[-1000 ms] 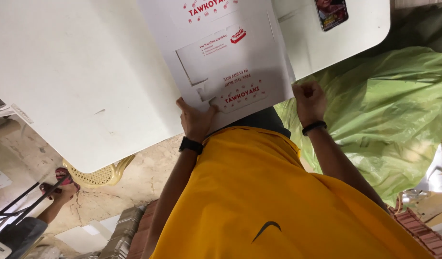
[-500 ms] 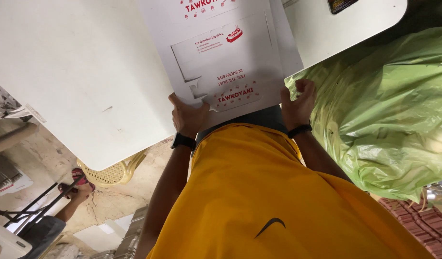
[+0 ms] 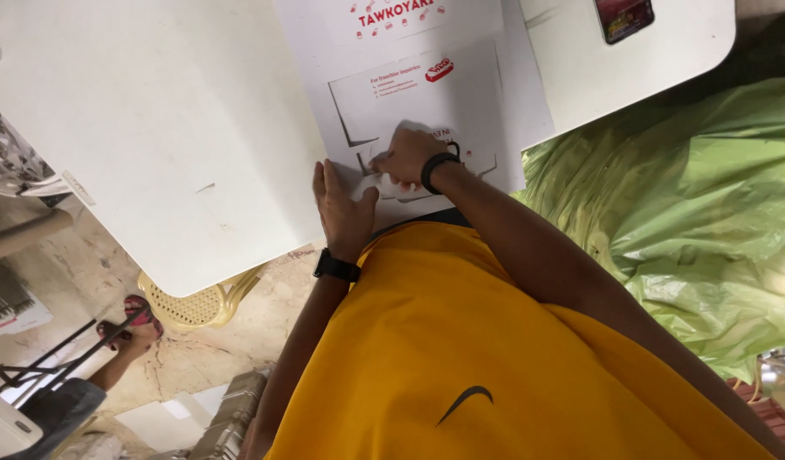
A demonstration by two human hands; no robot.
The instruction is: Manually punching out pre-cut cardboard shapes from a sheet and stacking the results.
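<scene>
A flat white cardboard box blank point(image 3: 426, 85) with red print lies on the white table point(image 3: 154, 128), its near edge over my lap. My left hand point(image 3: 341, 204), with a black watch on the wrist, lies flat on the blank's near left corner, thumb spread. My right hand point(image 3: 407, 158), with a black band on the wrist, has reached across to the middle of the near edge. Its fingers are pinched on a small cut flap point(image 3: 371, 183) of the cardboard, just beside my left thumb. I wear a yellow shirt.
A phone point(image 3: 624, 17) lies on the table at the far right. A large green plastic bag point(image 3: 690, 196) fills the right side beside the table. A yellow woven chair point(image 3: 196, 302) stands under the table's left edge, and another person's sandalled foot point(image 3: 132, 319) is on the floor.
Both hands were gripping the blank's near edge. Now my right hand has moved left onto a flap, and my left hand has flattened on the cardboard.
</scene>
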